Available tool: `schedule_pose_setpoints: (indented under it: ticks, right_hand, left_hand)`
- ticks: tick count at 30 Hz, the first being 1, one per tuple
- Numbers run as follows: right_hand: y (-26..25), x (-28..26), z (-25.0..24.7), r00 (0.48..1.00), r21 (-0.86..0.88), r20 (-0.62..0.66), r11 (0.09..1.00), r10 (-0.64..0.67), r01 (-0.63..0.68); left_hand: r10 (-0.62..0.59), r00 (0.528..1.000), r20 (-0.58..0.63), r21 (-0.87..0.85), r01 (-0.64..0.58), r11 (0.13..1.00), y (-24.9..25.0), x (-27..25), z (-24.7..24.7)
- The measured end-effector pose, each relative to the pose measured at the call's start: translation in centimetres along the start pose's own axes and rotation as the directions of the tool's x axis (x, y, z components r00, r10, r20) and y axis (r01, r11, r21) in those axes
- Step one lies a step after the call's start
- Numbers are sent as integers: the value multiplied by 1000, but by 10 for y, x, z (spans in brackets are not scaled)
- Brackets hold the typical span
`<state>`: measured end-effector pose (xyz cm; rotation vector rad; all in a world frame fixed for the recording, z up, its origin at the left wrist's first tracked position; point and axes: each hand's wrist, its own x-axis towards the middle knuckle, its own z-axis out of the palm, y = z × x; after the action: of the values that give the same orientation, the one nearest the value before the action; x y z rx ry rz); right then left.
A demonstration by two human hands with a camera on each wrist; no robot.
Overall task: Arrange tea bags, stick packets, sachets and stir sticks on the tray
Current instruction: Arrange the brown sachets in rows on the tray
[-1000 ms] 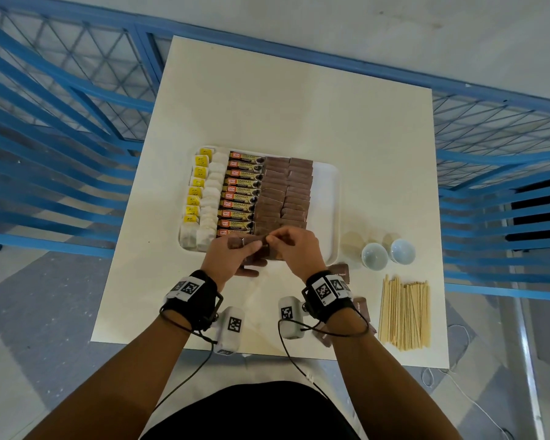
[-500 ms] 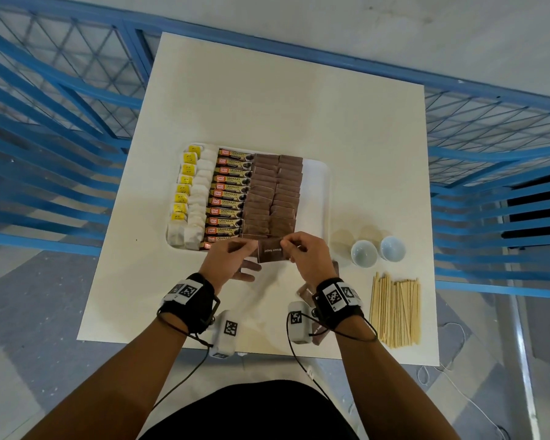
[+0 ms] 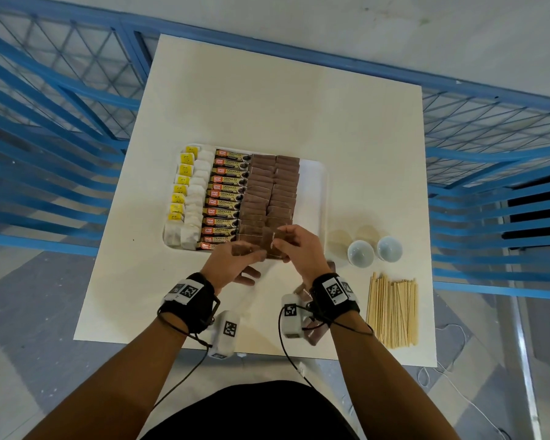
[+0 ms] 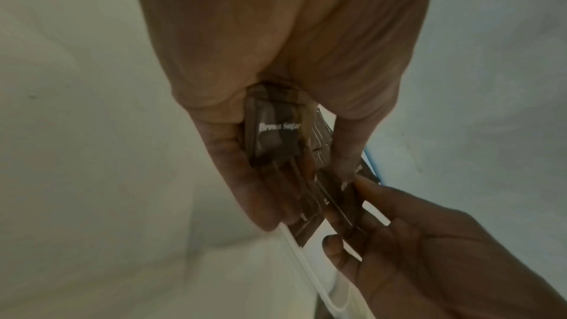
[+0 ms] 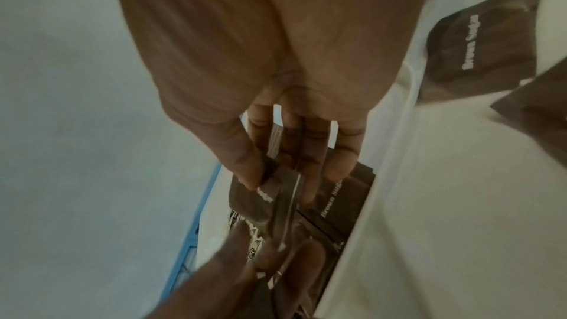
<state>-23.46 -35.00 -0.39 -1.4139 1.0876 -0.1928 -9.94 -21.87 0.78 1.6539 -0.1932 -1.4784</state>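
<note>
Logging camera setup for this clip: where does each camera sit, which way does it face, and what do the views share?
Head: on the head, facing down at the table and tray; both forearms, left hand and right hand show.
Left wrist: under the left wrist, looking along the palm at the brown sugar sachets it holds.
Right wrist: under the right wrist, looking along the fingers pinching a sachet.
Shared: each wrist view also shows the other hand; all show the sachets.
</note>
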Motion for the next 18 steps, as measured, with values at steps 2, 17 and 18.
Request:
schedule_pose_setpoints:
  ticks: [2, 17, 18]
  right_hand:
    - [-2, 2, -1, 996, -109, 73, 993, -43, 50]
    - [6, -8, -6, 990, -305, 132, 948, -55, 93]
    - [5, -8, -6, 988, -311, 142, 945, -58, 101]
  left_hand:
    - [29, 999, -40, -3, -29, 1000, 1, 0, -1]
    - [46, 989, -141, 0, -47, 999, 0, -2, 3]
    - [57, 988, -140, 15, -56, 998, 0, -2, 3]
